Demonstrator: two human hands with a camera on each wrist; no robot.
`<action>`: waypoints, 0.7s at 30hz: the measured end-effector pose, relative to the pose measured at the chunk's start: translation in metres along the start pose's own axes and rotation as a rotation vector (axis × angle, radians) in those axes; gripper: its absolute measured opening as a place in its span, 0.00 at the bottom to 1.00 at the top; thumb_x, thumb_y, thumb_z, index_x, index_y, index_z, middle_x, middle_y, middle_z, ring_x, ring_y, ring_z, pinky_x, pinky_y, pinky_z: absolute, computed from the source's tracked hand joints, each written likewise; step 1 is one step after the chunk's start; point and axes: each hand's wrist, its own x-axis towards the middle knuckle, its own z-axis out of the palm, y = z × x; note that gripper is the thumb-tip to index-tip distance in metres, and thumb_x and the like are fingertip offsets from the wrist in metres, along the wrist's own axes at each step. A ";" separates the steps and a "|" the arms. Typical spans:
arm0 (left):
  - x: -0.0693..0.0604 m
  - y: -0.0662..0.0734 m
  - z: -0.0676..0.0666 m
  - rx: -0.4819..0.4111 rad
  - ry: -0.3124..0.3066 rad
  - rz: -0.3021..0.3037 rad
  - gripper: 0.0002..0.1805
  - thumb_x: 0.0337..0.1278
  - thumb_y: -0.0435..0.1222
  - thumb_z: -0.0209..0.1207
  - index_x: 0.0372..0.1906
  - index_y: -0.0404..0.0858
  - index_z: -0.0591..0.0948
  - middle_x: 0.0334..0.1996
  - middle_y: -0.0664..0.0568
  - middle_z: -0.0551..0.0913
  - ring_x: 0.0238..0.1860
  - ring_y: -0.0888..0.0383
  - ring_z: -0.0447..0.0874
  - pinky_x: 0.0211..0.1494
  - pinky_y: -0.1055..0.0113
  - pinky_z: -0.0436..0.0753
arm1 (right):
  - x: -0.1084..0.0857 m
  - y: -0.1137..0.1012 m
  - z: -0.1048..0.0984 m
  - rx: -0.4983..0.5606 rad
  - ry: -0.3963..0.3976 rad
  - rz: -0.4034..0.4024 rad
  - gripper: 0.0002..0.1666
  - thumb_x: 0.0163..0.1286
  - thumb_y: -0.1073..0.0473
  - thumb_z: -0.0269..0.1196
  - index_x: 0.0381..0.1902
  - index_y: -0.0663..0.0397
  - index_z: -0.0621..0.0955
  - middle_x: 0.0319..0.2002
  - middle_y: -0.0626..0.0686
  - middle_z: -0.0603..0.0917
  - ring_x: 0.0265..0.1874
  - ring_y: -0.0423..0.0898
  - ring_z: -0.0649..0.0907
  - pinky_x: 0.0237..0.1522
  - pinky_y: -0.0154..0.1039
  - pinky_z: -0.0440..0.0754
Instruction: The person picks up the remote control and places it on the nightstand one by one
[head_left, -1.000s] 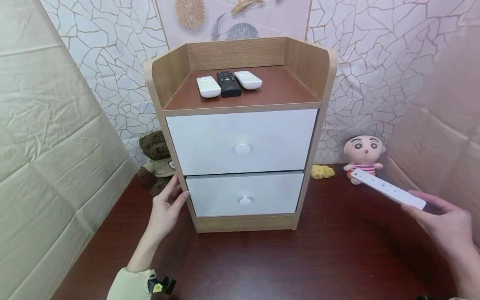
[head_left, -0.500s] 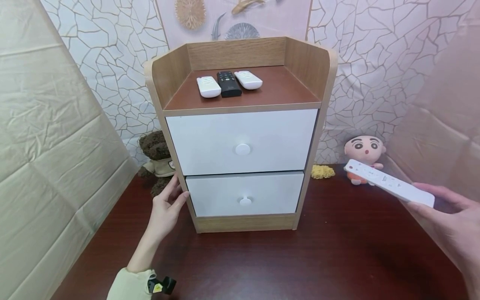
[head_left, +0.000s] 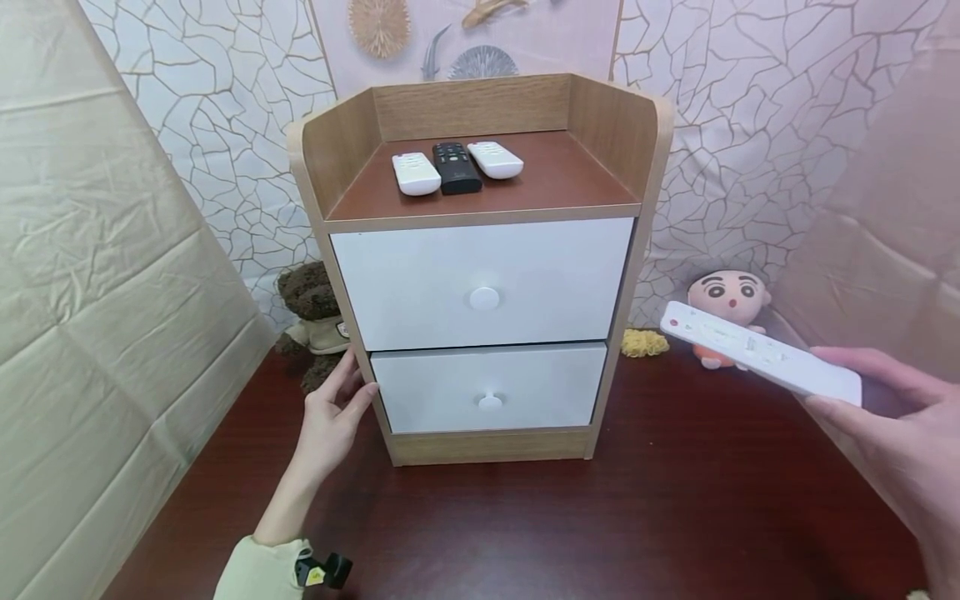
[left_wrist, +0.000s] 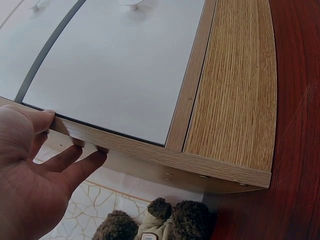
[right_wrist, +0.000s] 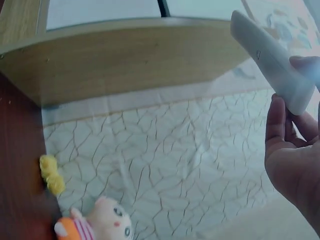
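A wooden two-drawer cabinet with white fronts and round white knobs stands in the middle of the head view; both drawers are closed. My left hand holds its left side edge, thumb on the front and the other fingers against the outer side panel. My right hand pinches a slim white remote control by its near end, in mid-air right of the cabinet. Its buttons face up and its far end points left, towards the cabinet. In the right wrist view the remote's plain back shows.
On the cabinet's brown top lie a white remote, a black remote and another white remote. A brown teddy bear sits behind left; a plush doll and a yellow item lie right, on the dark red tabletop.
My right hand brings the white remote up and towards the left, nearer the cabinet, now in front of the doll. The left hand stays at the cabinet's edge.
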 end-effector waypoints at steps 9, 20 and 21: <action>0.000 -0.001 -0.001 0.017 -0.009 -0.015 0.36 0.72 0.27 0.60 0.79 0.31 0.59 0.68 0.34 0.73 0.66 0.42 0.75 0.54 0.80 0.77 | 0.013 -0.015 0.039 -0.183 0.058 0.014 0.31 0.47 0.93 0.65 0.52 0.78 0.83 0.40 0.55 0.91 0.31 0.43 0.85 0.31 0.26 0.82; 0.000 0.001 0.000 0.010 -0.005 -0.017 0.36 0.72 0.26 0.59 0.79 0.29 0.59 0.70 0.34 0.70 0.66 0.41 0.74 0.55 0.80 0.77 | 0.032 -0.037 0.099 -0.138 0.010 -0.017 0.28 0.51 0.89 0.68 0.53 0.82 0.81 0.46 0.61 0.89 0.39 0.51 0.89 0.35 0.34 0.87; 0.000 0.001 0.000 0.010 -0.004 -0.017 0.36 0.72 0.26 0.59 0.79 0.30 0.59 0.70 0.34 0.70 0.66 0.41 0.74 0.55 0.80 0.77 | 0.033 -0.038 0.103 -0.112 0.002 -0.019 0.28 0.51 0.90 0.68 0.53 0.82 0.80 0.46 0.62 0.89 0.36 0.52 0.89 0.34 0.37 0.87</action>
